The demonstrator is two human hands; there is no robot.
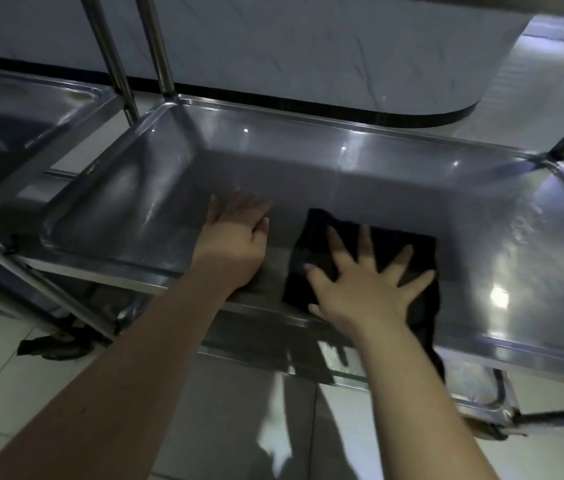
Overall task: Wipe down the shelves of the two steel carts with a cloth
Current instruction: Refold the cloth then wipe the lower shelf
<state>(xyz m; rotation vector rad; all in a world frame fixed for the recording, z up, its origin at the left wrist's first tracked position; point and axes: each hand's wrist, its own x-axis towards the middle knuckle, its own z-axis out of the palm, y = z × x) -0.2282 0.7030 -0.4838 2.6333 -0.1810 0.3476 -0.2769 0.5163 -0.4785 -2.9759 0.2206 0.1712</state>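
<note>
I see the right grip [360, 289] fully open, palm down, all five fingers splayed. It presses flat on the black cloth [315, 237] and closes round nothing. The cloth lies under this grip on the steel cart shelf [308, 174], close to the near rim. Its edges show beyond the fingertips and on both sides of the palm. On the outer side of the right wrist, part of the cloth drapes over the near rim and hangs down.

The left grip [235, 237] is also open, with its fingers straight and close together. It rests palm down on the bare shelf just beside the cloth, on the thumb side of the right grip, and is apart from the cloth.

Beyond both grips the shelf runs to a raised far rim. Out past the left grip, two upright posts [159, 46] rise, and the second cart shelf [31, 109] sits beyond them. Tiled floor [14, 375] lies below both forearms.
</note>
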